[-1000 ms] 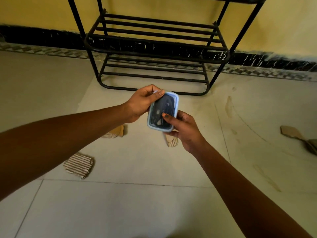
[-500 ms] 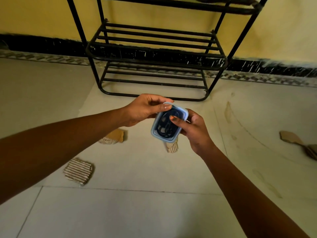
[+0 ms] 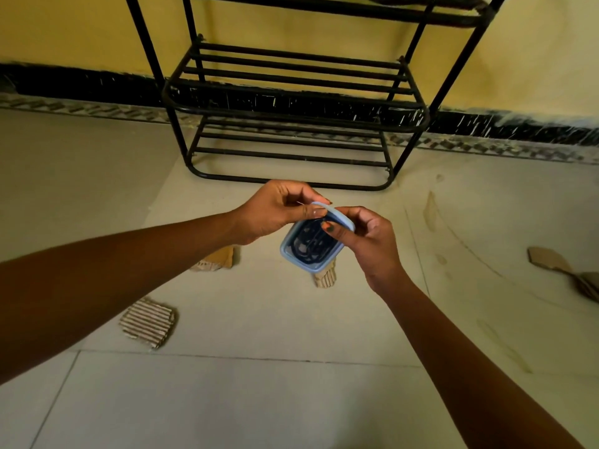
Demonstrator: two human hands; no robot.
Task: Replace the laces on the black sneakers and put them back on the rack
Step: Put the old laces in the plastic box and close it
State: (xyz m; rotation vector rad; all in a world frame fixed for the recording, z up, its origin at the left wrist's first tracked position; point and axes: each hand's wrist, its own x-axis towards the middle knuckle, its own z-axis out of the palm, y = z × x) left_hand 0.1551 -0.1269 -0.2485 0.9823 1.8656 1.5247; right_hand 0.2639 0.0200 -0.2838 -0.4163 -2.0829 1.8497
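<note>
Pinching far lid (image 3: pixel 338 218) corner with left hand (image 3: pixel 275 210); right hand (image 3: pixel 368 243) curled round small blue container (image 3: pixel 301 264), thumb on top. Held mid-air, near side of black rack (image 3: pixel 291 103). Dark laces (image 3: pixel 308 243) coiled inside. Risk of sudden lid release under hard prying, tipping container, dumping laces on floor. No clear sight of sneakers.

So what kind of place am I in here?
Probably a home entryway or hallway: a black metal shoe rack stands by a yellow wall on a tiled floor.
</note>
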